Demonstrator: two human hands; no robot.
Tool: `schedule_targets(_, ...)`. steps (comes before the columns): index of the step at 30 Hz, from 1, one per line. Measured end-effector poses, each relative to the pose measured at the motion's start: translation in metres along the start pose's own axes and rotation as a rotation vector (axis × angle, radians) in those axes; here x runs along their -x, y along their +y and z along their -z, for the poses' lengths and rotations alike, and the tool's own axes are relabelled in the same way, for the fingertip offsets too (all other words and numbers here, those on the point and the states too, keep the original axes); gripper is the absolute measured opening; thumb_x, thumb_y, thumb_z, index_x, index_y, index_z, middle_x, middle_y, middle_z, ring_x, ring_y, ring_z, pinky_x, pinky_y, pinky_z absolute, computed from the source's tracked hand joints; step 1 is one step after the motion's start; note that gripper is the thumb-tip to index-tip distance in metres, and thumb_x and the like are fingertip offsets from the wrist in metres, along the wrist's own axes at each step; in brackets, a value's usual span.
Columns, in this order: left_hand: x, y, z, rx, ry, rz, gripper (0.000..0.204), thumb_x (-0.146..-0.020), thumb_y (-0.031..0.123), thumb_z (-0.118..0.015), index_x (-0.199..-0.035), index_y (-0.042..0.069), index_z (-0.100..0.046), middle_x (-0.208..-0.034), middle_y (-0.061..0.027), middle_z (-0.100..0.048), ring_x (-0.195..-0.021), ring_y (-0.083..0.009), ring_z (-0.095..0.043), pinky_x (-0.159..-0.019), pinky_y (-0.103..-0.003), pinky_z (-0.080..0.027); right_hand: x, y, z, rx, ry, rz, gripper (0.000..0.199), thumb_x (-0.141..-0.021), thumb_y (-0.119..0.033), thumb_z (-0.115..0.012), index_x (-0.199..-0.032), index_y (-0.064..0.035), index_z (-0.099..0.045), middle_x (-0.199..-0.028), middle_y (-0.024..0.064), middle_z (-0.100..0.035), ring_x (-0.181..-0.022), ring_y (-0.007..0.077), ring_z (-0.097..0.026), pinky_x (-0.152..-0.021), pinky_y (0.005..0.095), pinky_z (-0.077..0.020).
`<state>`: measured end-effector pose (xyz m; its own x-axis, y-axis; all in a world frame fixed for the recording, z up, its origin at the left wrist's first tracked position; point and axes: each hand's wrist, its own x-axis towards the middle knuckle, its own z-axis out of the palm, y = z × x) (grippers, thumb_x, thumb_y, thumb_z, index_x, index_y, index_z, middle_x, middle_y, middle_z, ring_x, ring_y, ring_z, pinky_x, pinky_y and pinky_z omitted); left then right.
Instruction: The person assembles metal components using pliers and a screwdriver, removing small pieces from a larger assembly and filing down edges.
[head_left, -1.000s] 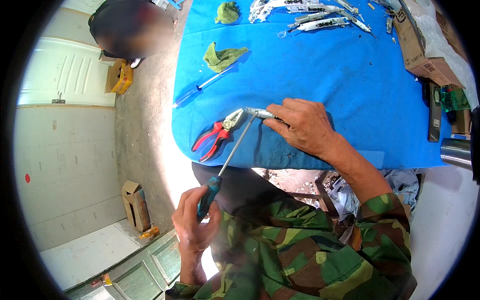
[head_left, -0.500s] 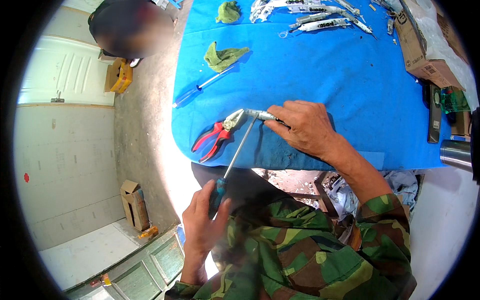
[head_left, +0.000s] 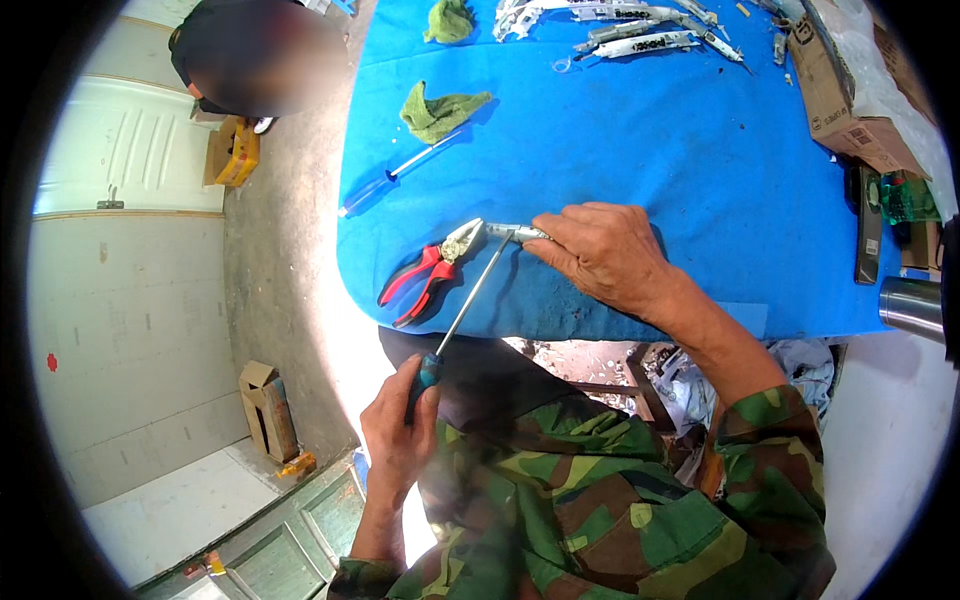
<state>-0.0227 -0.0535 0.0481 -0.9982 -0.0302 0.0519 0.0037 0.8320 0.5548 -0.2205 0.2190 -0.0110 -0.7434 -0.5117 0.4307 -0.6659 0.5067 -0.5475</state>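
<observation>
My left hand [head_left: 396, 422] is closed round the dark teal handle of a screwdriver [head_left: 472, 303], whose long shaft slants up and to the right. Its tip meets a narrow silver-white metal part [head_left: 507, 232] on the blue cloth. The far end of that part is pinched in the fingers of my right hand [head_left: 607, 250], which hide some of it. Just left of the part lie pliers [head_left: 440, 264] with red and black handles, their jaws close to its end. A second screwdriver [head_left: 385, 180] with a clear blue handle rests farther off, beside a crumpled green cloth [head_left: 437, 112].
Several similar narrow metal parts [head_left: 640, 43] are piled at the table's far side, near another green rag [head_left: 450, 20]. An open cardboard box [head_left: 850, 110] and a metal cup [head_left: 912, 308] line the right edge. A person [head_left: 255, 60] is at the far left.
My left hand has shifted slightly down and left and wrapped more firmly round the screwdriver handle. The tip remains at the metal part, and my right hand has hardly moved.
</observation>
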Motion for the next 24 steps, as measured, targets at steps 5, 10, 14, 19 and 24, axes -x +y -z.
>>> schedule_targets(5, -0.001, -0.004, 0.002, 0.365, -0.061, 0.269, 0.035, -0.103, 0.014, -0.068, -0.134, -0.003, -0.066, -0.096, -0.0056, -0.072, -0.070, -0.0079, -0.060, -0.061, -0.024, -0.047, 0.001, 0.001, -0.001, -0.016, 0.000, -0.009, 0.024, -0.094, -0.029, -0.077, -0.085, -0.0111, -0.064, -0.070, 0.0092, -0.062, -0.067, 0.0307, -0.066, -0.056, 0.0459, -0.0499)
schedule_targets(10, 0.002, -0.009, 0.001, 0.738, -0.095, 0.472, 0.033, -0.106, 0.015, -0.065, -0.134, -0.002, -0.067, -0.094, -0.0053, -0.072, -0.065, -0.0040, -0.054, -0.057, -0.020, -0.042, 0.001, -0.001, -0.001, -0.024, 0.000, -0.005, 0.023, -0.094, -0.028, -0.077, -0.086, -0.0111, -0.064, -0.071, 0.0094, -0.062, -0.069, 0.0312, -0.066, -0.057, 0.0463, -0.0497)
schedule_targets(14, 0.001, 0.000, 0.004, 0.585, -0.088, 0.445, 0.035, -0.104, 0.014, -0.067, -0.135, -0.003, -0.065, -0.095, -0.0042, -0.071, -0.069, -0.0064, -0.058, -0.060, -0.022, -0.046, 0.004, 0.003, -0.004, -0.033, 0.025, -0.001, 0.023, -0.094, -0.028, -0.077, -0.086, -0.0106, -0.065, -0.072, 0.0098, -0.062, -0.069, 0.0321, -0.065, -0.058, 0.0469, -0.0489)
schedule_targets(19, 0.001, 0.014, 0.005, 0.007, 0.027, 0.014, 0.039, -0.096, 0.008, -0.075, -0.133, -0.001, -0.066, -0.098, -0.0108, -0.074, -0.079, -0.0200, -0.071, -0.070, -0.031, -0.056, 0.003, 0.002, -0.003, -0.045, 0.038, -0.001, 0.022, -0.093, -0.029, -0.077, -0.087, -0.0102, -0.066, -0.071, 0.0103, -0.062, -0.068, 0.0329, -0.064, -0.057, 0.0471, -0.0477)
schedule_targets(24, -0.002, 0.025, 0.008, -0.141, 0.036, -0.021, 0.043, -0.090, 0.003, -0.078, -0.132, 0.003, -0.067, -0.102, -0.0178, -0.075, -0.085, -0.0284, -0.077, -0.073, -0.036, -0.059, 0.003, 0.003, -0.003, -0.041, 0.014, -0.016, 0.022, -0.093, -0.029, -0.078, -0.089, -0.0105, -0.067, -0.071, 0.0101, -0.062, -0.067, 0.0320, -0.064, -0.057, 0.0468, -0.0475)
